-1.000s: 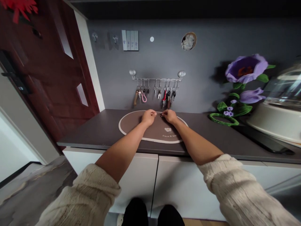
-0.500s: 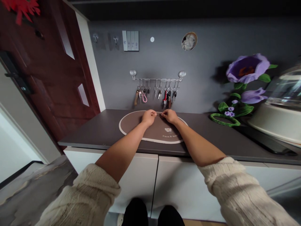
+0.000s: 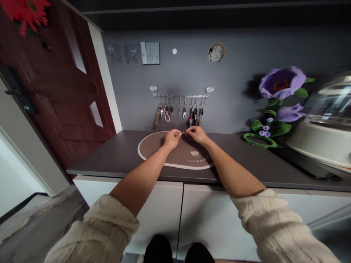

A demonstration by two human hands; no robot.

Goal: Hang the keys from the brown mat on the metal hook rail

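The left hand (image 3: 172,138) and right hand (image 3: 197,134), fingertips pinched together, hold a thin ring (image 3: 185,132) directly between them, over the far side of the mat (image 3: 152,146) on the worktop (image 3: 109,155); its finer lie is too small to tell.

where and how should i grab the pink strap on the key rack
I'd pinch the rounded bottom of the pink strap between thumb and finger, coming from the front and slightly below. It hangs as a loop, and its bottom curve dips lower than the keys beside it, which crowd its upper part. The wall behind blocks the back.
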